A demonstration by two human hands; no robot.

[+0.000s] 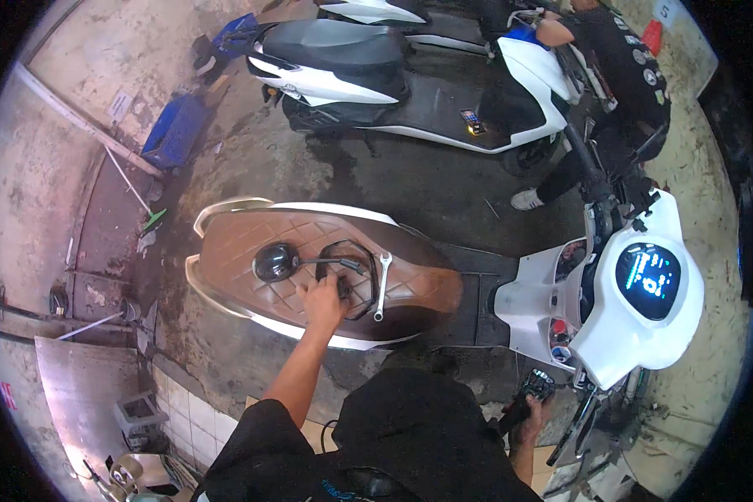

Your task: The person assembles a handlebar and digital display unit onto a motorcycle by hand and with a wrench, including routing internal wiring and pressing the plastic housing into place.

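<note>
A brown quilted scooter seat [427,284] spans the middle. On it lie a black round mirror with a stem [274,263], a looped black cable [368,301] and a silver spanner [383,284]. My left hand [322,297] reaches onto the seat, fingers curled on a small black part [343,286] beside the mirror, partly hidden by the hand. At lower right, my right hand [530,418] grips a black object with pale markings [537,385], too small to identify, beside the scooter's white front. The lit display [648,280] sits on that front.
A second white scooter [326,79] stands behind, a phone [473,121] on its footboard. A co-worker [611,58] bends at its front, upper right. A blue crate [173,134], green squeegee [152,219] and wall [75,151] are on the left.
</note>
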